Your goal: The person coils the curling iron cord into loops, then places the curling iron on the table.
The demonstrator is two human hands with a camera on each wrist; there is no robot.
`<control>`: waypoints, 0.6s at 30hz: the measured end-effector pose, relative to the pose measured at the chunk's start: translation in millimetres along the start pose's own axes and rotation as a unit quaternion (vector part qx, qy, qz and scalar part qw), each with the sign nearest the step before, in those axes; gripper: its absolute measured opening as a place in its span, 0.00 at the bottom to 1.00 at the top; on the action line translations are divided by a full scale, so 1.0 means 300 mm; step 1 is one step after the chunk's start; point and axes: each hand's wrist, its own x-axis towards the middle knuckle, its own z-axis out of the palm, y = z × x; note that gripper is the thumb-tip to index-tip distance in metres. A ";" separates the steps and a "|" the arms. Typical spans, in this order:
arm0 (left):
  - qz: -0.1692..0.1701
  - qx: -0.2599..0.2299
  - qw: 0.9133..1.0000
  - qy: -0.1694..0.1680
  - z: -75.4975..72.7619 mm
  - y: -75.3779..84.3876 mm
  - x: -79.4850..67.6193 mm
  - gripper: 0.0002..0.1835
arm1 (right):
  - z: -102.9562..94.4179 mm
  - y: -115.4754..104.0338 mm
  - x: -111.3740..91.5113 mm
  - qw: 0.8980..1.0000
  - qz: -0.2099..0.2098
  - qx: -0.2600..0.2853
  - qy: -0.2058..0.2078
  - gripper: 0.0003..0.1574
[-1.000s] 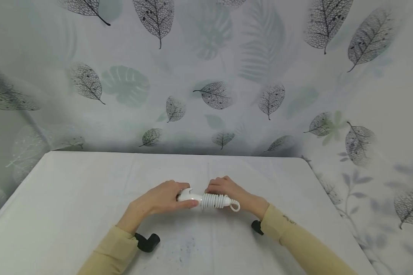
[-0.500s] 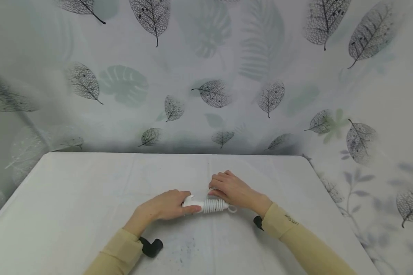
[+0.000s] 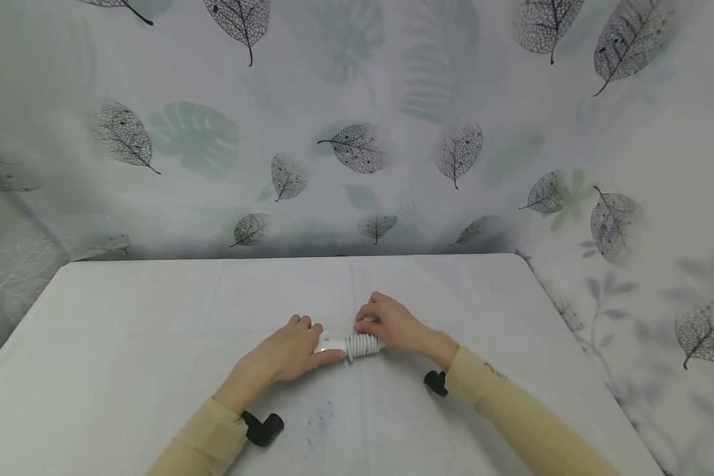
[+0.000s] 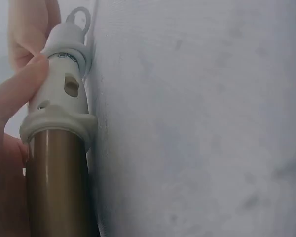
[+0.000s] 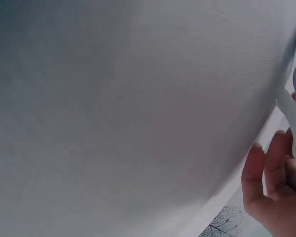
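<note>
A curling iron with a white handle (image 3: 332,343) and a brown metallic barrel (image 4: 59,182) lies crosswise at the middle of the table. My left hand (image 3: 297,347) grips it, thumb along the near side of the handle. A white cord (image 3: 363,345) is coiled in several turns round the handle's right part. Over the coil's far side, my right hand (image 3: 393,325) pinches a piece of the cord; in the right wrist view a cord length (image 5: 292,118) runs into its curled fingers (image 5: 254,173). The left wrist view shows a slide switch (image 4: 71,85) on the handle. The cord's right end is hidden behind my right hand.
The white-covered table (image 3: 155,317) carries dark specks near the front. A leaf-patterned curtain (image 3: 357,192) stands behind its far edge and along both sides. Black wrist mounts (image 3: 264,430) hang at both sleeves.
My right hand has come from behind the handle up over its far side, taken hold of the cord, then shifted slightly left. My left hand keeps its grip. The cord's end loop is now covered.
</note>
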 end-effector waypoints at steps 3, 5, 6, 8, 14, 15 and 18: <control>-0.009 -0.024 1.000 -0.006 0.007 -0.008 0.002 0.39 | 0.001 0.000 0.001 0.999 0.035 0.017 -0.016 0.07; -0.008 -0.041 0.999 -0.002 0.010 -0.011 0.003 0.39 | 0.007 0.005 -0.003 0.999 0.046 0.016 -0.016 0.07; -0.007 -0.049 0.999 -0.001 0.012 -0.012 0.004 0.38 | 0.010 0.007 -0.008 0.999 0.050 0.013 -0.013 0.06; -0.006 -0.062 0.998 0.000 0.015 -0.014 0.006 0.37 | 0.016 0.008 -0.019 0.999 0.053 -0.001 -0.002 0.07; 0.009 -0.067 0.998 -0.002 0.015 -0.017 0.004 0.37 | 0.015 -0.017 -0.061 0.999 0.044 -0.003 0.007 0.16; 0.013 -0.068 0.998 -0.002 0.015 -0.018 0.003 0.37 | 0.015 -0.016 -0.067 0.999 0.043 0.002 0.004 0.18; 0.019 -0.074 0.997 -0.003 0.016 -0.017 -0.001 0.36 | 0.016 -0.012 -0.085 0.999 0.047 0.014 -0.002 0.23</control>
